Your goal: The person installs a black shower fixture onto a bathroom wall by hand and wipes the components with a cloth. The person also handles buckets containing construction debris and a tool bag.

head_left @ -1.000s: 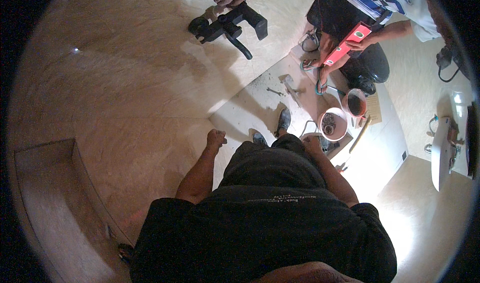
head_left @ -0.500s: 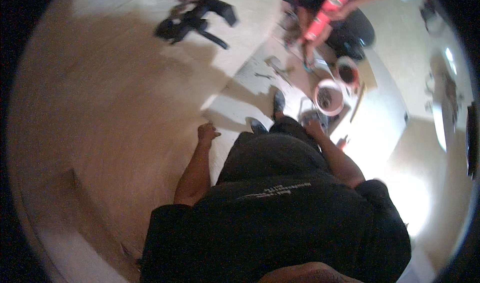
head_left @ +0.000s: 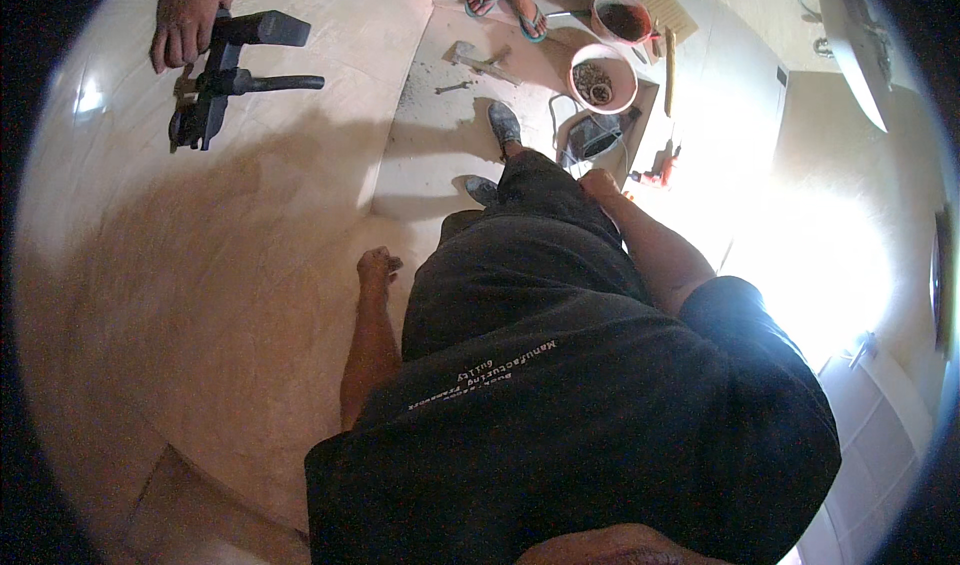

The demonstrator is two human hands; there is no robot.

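My left hand hangs beside my body in front of the beige wall, fingers curled in, with nothing seen in them. At my right thigh is my right hand; its fingers are mostly hidden. The nearest things to it are a dark box-shaped item on the floor and a red-and-black tool. At upper left another person's hand is at a black device with two jutting arms.
Two pinkish buckets, a nearer one with rubble-like contents and a farther one, stand ahead. A hammer-like tool and a wrench-like tool lie on the floor. Another person's sandalled feet are beyond. Bright light glares at right.
My view has shifted, so the buckets and floor tools sit higher in it. The other person's upper body has left view, along with most of the red object. My hands stay low at my sides.
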